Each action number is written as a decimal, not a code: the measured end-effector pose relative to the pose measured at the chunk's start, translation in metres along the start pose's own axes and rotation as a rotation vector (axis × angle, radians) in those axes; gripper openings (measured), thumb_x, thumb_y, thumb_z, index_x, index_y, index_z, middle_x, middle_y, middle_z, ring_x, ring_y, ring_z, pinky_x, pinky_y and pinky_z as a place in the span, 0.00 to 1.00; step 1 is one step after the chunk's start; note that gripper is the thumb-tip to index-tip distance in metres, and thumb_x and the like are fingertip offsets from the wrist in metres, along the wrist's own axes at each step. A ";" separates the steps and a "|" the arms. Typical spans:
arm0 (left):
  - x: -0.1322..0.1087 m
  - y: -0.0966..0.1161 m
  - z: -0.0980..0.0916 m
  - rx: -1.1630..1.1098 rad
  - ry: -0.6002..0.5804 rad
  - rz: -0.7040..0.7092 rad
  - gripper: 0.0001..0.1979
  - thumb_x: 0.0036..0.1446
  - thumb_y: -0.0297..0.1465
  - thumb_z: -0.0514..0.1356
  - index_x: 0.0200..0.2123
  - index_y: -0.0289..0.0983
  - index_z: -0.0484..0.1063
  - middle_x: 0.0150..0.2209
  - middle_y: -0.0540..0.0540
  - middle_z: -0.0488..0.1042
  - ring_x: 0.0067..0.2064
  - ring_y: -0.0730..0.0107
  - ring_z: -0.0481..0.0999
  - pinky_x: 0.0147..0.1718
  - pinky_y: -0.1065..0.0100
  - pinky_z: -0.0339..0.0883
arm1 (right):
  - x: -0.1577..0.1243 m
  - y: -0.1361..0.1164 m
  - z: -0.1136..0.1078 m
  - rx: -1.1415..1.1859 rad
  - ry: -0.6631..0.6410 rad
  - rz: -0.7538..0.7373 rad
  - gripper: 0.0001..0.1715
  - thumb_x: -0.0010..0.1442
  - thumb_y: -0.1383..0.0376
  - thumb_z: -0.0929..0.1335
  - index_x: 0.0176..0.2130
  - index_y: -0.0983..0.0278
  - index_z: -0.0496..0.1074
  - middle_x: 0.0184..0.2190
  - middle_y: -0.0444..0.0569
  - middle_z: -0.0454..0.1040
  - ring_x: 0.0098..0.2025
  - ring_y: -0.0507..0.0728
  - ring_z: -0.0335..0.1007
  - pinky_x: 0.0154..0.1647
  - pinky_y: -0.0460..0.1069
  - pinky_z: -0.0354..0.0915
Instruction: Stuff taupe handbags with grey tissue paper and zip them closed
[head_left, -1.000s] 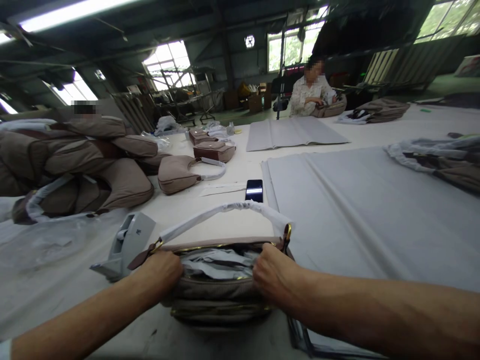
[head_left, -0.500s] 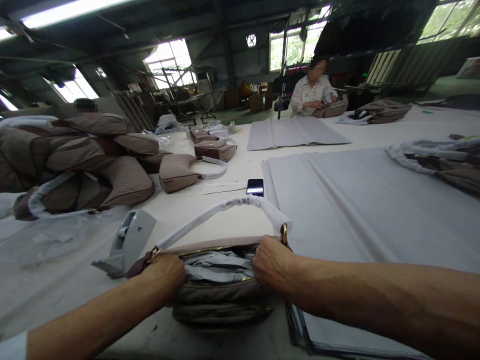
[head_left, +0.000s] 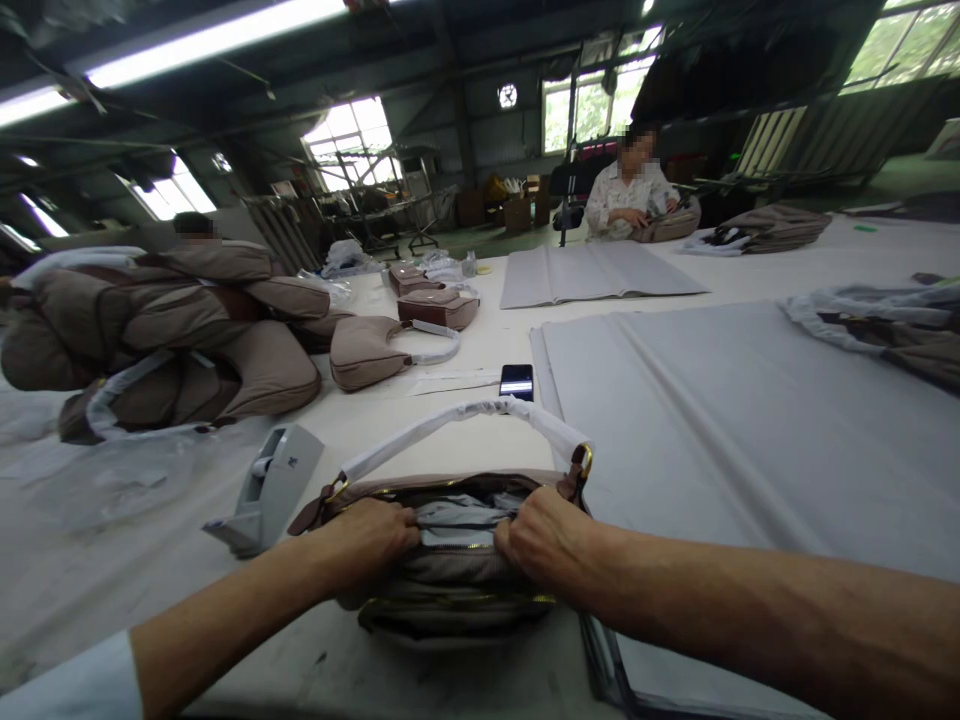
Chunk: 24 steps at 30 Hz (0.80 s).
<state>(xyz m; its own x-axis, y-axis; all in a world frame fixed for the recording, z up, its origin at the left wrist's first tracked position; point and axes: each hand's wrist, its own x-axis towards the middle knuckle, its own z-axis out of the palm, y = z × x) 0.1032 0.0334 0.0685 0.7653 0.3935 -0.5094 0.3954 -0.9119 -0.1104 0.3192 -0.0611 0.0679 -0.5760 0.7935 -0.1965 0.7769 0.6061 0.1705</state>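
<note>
A taupe handbag [head_left: 457, 625] stands at the table's near edge with its brass zipper open. Its strap [head_left: 450, 420], wrapped in white, arches up behind the opening. Crumpled pale grey stuffing [head_left: 459, 522] shows inside. My left hand [head_left: 375, 535] is closed over the left part of the opening, fingertips curled in beside the stuffing. On the right part, my right hand [head_left: 544, 530] grips the front zipper edge with bent fingers. The fingertips of both hands are partly hidden in the bag. A grey tape dispenser-like device [head_left: 274, 490] sits left of the bag.
Large grey sheets [head_left: 720, 420] cover the table's right side. Beyond the bag lies a phone [head_left: 517, 382]. Taupe bags are heaped [head_left: 172, 330] at left, beside clear plastic [head_left: 127, 480]; another bag [head_left: 367, 352] lies nearer the middle. A person [head_left: 634, 195] sits across the table handling a bag.
My left hand has moved right along the opening, toward the middle, and my right hand slightly left. The opening between them looks narrower. The view has shifted slightly.
</note>
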 end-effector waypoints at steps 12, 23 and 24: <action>-0.021 0.014 0.003 -0.136 0.125 -0.062 0.10 0.54 0.28 0.52 0.29 0.36 0.73 0.30 0.42 0.75 0.32 0.60 0.74 0.32 0.63 0.67 | -0.044 0.009 0.014 -0.103 0.497 -0.075 0.08 0.58 0.73 0.62 0.30 0.66 0.68 0.22 0.45 0.70 0.30 0.55 0.66 0.57 0.60 0.54; 0.022 0.066 -0.063 -0.879 0.580 -0.199 0.14 0.59 0.37 0.48 0.29 0.35 0.68 0.27 0.49 0.70 0.30 0.70 0.67 0.30 0.69 0.56 | -0.068 0.046 0.029 1.244 0.754 0.760 0.24 0.61 0.48 0.58 0.40 0.63 0.69 0.33 0.48 0.73 0.33 0.55 0.69 0.30 0.48 0.65; 0.034 0.072 -0.065 -0.990 0.567 -0.192 0.17 0.60 0.38 0.46 0.27 0.35 0.67 0.25 0.49 0.68 0.28 0.70 0.66 0.29 0.70 0.56 | -0.062 0.045 0.032 1.278 0.711 0.733 0.25 0.60 0.47 0.58 0.38 0.64 0.70 0.33 0.48 0.72 0.33 0.55 0.68 0.30 0.48 0.65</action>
<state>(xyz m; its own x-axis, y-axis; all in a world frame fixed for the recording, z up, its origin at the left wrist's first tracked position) 0.1909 -0.0114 0.0984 0.6683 0.7404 -0.0727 0.5630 -0.4395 0.6999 0.3978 -0.0842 0.0571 0.2764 0.9576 0.0815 0.4056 -0.0394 -0.9132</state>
